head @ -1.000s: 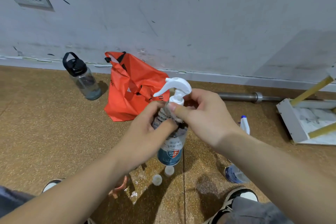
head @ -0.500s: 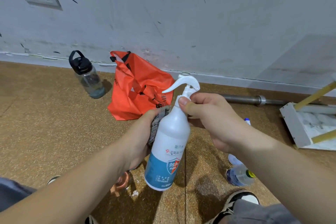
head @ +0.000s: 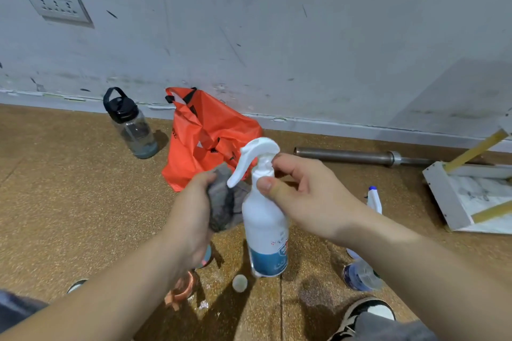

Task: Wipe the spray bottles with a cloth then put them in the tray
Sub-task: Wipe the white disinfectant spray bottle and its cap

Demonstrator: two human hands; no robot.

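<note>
A white spray bottle (head: 264, 219) with a blue label and white trigger head hangs upright above the floor. My right hand (head: 302, 196) pinches its neck between thumb and fingers. My left hand (head: 194, 210) grips a bunched grey cloth (head: 224, 199) just left of the bottle, close to the trigger. A second, clear spray bottle (head: 363, 271) with a white nozzle lies on the floor under my right forearm. The white tray (head: 443, 196) with yellow bars sits at the far right, partly out of frame.
An orange bag (head: 199, 135) and a dark-capped water bottle (head: 130, 124) stand by the wall. A metal bar (head: 349, 156) lies along the skirting. A small round cap (head: 239, 282) and an orange object (head: 182, 288) lie below my hands. My shoe (head: 365, 313) shows at lower right.
The bottle has swung from tilted to upright in my right hand. My left hand with the cloth has come off the bottle's body and moved left of it.
</note>
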